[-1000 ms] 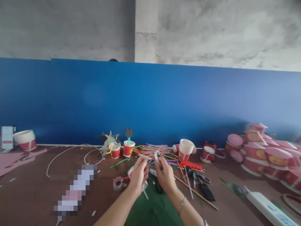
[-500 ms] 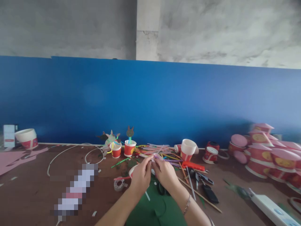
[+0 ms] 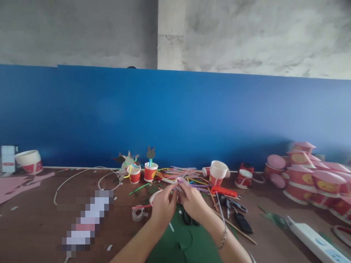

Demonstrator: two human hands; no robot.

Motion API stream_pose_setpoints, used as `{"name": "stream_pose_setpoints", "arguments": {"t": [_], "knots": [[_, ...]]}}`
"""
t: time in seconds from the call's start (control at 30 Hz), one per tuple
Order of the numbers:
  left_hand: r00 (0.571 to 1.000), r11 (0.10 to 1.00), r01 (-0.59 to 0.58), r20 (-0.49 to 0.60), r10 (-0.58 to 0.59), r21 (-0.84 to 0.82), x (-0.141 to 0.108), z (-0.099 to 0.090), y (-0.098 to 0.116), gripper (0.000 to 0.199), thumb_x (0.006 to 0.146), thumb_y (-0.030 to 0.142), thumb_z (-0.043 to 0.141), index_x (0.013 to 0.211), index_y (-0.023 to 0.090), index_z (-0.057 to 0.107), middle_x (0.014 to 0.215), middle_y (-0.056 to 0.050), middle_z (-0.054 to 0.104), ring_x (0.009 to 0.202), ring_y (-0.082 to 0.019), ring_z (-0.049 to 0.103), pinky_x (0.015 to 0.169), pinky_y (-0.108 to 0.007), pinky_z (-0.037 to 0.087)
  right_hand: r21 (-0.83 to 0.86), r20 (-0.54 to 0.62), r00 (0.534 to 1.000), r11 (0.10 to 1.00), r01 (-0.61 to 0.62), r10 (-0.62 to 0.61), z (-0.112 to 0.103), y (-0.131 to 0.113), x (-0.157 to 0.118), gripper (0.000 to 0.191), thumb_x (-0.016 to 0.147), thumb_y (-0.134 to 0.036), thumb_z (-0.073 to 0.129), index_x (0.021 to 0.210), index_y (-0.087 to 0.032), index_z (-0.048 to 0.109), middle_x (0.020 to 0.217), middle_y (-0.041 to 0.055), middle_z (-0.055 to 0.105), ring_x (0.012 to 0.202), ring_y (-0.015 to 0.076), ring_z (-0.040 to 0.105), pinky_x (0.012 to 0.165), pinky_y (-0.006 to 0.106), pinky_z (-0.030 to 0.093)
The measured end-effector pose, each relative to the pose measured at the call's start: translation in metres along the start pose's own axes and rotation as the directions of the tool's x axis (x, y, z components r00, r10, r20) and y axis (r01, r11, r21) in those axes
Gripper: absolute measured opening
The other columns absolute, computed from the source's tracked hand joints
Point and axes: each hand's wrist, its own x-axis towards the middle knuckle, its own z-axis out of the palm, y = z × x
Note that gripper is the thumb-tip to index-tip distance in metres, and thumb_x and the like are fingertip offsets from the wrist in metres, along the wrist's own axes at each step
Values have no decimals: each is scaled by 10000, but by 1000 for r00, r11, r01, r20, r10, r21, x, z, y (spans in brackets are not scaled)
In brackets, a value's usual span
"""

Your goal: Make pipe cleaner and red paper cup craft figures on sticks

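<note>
My left hand and my right hand meet at the fingertips over the middle of the table. Both are closed in a pinch around a small pale, pinkish-white piece, too small and blurred to name. Under my hands lies green paper with the black handles of scissors on it. A paper cup is partly hidden behind my left hand. To its left rests a roll of clear tape. Beyond my fingers is a pile of coloured straws.
Red paper cups with animal cutouts stand at the back. Stacked red cups with pink tops fill the right side, near a white power strip. An orange-red tool and keys lie right; a white cable curls left.
My hands stay pinched together over the same spot, and the right wrist has shifted slightly. The whole view has slid a little, moving the table things slightly left.
</note>
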Motion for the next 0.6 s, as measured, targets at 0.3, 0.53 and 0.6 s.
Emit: {"name": "stream_pose_setpoints", "arguments": {"t": [0.3, 0.53, 0.6], "knots": [[990, 982, 131, -24, -136, -137, 4, 1, 2, 137, 800, 321, 526, 847, 195, 553, 495, 95, 340, 471, -109, 388, 511, -208, 291, -10, 66, 998, 1000, -2, 2, -5, -4, -1, 246, 847, -127, 389, 958, -169, 605, 752, 50, 672, 683, 167, 614, 611, 235, 381], [998, 998, 60, -29, -61, -17, 2, 1, -1, 268, 836, 365, 498, 1000, 227, 660, 507, 60, 411, 498, -132, 414, 523, -229, 261, -19, 32, 999, 1000, 7, -7, -7, -1, -2, 197, 847, -136, 407, 895, -168, 595, 772, 66, 662, 694, 180, 603, 605, 251, 371], [997, 998, 55, -46, -55, 6, 2, 1, -1, 255, 838, 381, 501, 907, 219, 687, 511, 42, 448, 505, -136, 423, 526, -236, 257, -1, 21, 1000, 1000, 21, -21, -7, -1, -2, 196, 842, -133, 404, 884, -171, 592, 769, 62, 657, 696, 178, 597, 613, 253, 374]]}}
